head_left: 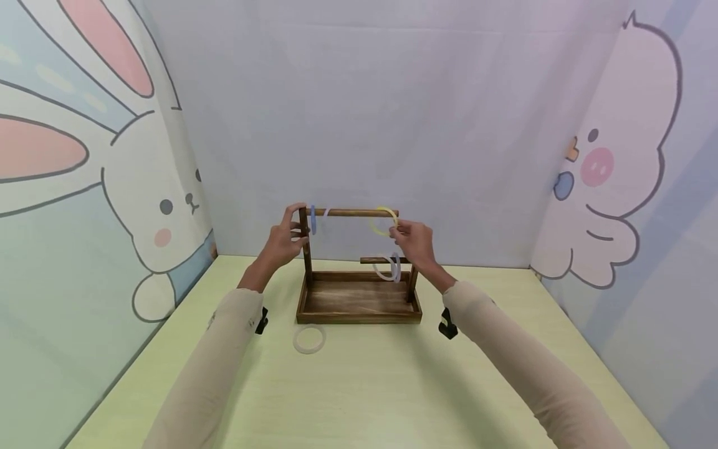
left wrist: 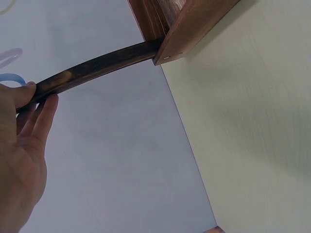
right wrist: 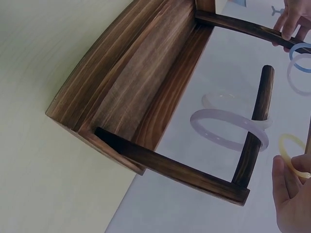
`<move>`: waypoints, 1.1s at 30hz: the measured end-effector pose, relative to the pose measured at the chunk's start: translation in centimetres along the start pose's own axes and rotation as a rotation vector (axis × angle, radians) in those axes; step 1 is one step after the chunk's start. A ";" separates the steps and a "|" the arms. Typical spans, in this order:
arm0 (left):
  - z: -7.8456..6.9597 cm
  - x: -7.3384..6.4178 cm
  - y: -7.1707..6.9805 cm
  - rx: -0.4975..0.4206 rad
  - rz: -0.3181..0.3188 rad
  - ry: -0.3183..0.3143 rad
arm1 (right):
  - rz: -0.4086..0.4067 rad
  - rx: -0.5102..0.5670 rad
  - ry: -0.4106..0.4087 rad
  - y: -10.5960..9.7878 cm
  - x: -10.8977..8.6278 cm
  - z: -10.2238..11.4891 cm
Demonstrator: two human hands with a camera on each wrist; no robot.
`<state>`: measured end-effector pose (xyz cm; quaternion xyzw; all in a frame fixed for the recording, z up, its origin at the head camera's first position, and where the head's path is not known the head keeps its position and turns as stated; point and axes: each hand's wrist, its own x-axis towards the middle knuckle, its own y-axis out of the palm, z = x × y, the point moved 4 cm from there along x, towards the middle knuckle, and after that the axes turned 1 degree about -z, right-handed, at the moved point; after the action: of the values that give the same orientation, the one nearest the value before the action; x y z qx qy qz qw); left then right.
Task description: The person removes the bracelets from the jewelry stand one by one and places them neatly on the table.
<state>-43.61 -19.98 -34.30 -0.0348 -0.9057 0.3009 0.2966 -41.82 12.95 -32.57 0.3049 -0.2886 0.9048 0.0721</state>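
Note:
A dark wooden bangle stand [head_left: 359, 318] has a tray base, a long upper rod [head_left: 353, 212] and a short lower rod [head_left: 367, 260]. My left hand [head_left: 287, 240] grips the top of its left post [left wrist: 97, 65], thumb on one side and fingers on the other. At the upper rod's right end, my right hand [head_left: 415, 242] pinches a yellow bangle [head_left: 392, 213], which encircles the rod in the head view. Toward the left of that rod hang a blue bangle [head_left: 313, 219] and a pale lavender one [head_left: 327, 212]. A lavender bangle [right wrist: 218, 114] and a whitish one [right wrist: 206, 100] hang on the lower rod.
A whitish bangle [head_left: 296, 340] lies flat on the pale table [head_left: 359, 386], just in front of the tray's left corner. A plain curtain [head_left: 381, 125] stands close behind the stand, with cartoon-printed panels [head_left: 140, 206] at both sides.

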 end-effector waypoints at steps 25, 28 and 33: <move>0.3 -0.1 0.2 0.020 -0.001 -0.010 | -0.055 0.087 0.043 -2.8 -0.7 -1.3; 0.2 -0.1 0.2 0.022 -0.001 -0.011 | -0.055 0.086 0.044 -3.1 -0.7 -1.4; 0.2 0.0 0.0 0.021 -0.004 -0.013 | -0.050 0.079 0.057 -3.5 -0.7 -1.7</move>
<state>-43.71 -20.04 -34.43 -0.0281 -0.9044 0.3100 0.2917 -41.01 16.84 -32.43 0.2886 -0.2428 0.9217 0.0909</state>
